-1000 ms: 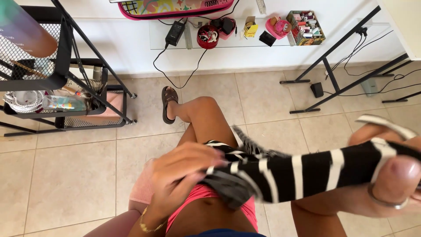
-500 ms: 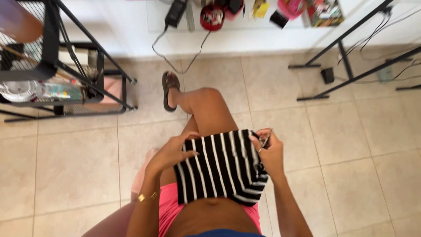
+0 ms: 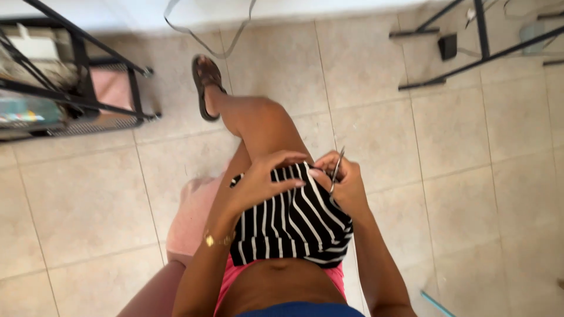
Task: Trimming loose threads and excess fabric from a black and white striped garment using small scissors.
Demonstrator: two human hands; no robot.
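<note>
here the left hand [image 3: 258, 182] presses the striped cloth [image 3: 296, 220] on the lap, the right hand [image 3: 346, 182] pinching small scissors [image 3: 336, 171] at its top edge.

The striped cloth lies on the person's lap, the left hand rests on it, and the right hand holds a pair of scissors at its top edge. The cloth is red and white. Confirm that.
Wrong colour. The head view shows the striped cloth is black and white, not red and white. The rest holds: it lies on the lap, the left hand rests on it, and the right hand holds thin scissors at its top edge.
</note>
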